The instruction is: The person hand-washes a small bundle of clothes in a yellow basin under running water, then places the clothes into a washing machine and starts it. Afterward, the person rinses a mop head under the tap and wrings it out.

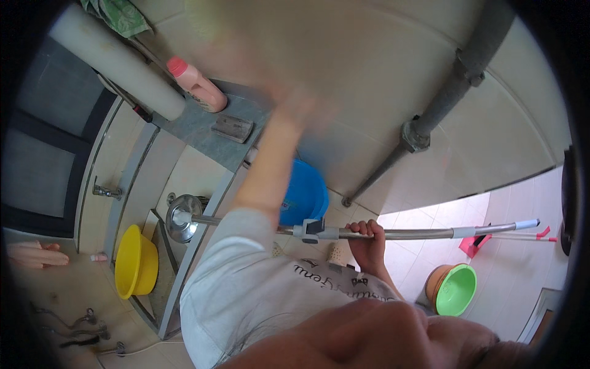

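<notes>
My left hand (297,104) is raised before the tiled wall and badly blurred; whether it holds anything cannot be made out. My right hand (368,233) is wrapped around a metal telescopic pole (419,234), which crosses level in front of my chest. A grey plastic clamp (313,230) sits on the pole, left of my right hand. The pole's left part runs behind my left sleeve towards a shiny round metal disc (185,217). Beyond my left forearm stands a blue plastic basin (304,191), partly hidden by the arm.
A pink bottle (198,85) and a grey block-like object (232,128) are on the grey ledge (193,133). A yellow basin (137,262) is at left. Lower right are a green basin (456,289) and a pink dustpan (474,245). A grey pipe (435,110) runs along the wall.
</notes>
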`<action>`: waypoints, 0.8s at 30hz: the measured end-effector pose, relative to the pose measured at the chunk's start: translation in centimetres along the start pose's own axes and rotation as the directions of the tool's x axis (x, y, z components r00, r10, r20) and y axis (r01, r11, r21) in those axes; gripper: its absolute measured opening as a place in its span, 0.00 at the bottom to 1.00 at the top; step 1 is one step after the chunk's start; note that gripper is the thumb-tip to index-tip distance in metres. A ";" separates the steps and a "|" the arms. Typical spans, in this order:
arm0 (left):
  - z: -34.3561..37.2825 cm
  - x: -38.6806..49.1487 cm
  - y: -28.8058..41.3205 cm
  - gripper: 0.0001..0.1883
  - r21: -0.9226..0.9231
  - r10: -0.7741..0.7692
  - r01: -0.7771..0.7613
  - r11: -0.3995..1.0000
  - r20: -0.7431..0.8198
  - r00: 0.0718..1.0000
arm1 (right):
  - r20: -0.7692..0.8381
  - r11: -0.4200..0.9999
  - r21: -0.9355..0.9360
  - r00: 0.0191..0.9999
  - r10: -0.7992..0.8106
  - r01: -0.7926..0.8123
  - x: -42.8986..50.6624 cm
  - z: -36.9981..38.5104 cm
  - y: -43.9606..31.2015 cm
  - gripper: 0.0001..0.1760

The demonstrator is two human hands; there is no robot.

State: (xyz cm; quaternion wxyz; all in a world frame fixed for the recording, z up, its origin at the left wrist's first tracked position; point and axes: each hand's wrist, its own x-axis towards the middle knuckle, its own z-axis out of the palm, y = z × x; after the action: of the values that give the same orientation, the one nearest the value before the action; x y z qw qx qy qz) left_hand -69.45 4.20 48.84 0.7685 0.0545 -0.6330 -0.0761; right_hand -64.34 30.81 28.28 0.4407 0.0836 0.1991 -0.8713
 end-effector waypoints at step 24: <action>-5.4 -2.3 -3.8 0.46 -0.588 -0.484 0.494 -0.641 0.809 0.334 | 0.017 0.999 -0.024 1.000 0.026 -0.025 0.7 0.0 -0.1 0.15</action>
State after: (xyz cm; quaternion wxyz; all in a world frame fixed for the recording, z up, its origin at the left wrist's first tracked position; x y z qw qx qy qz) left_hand -64.80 0.84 44.86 0.3174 -0.1486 -0.1862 -0.9179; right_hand -64.89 30.31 28.10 0.4545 0.0734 0.2044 -0.8639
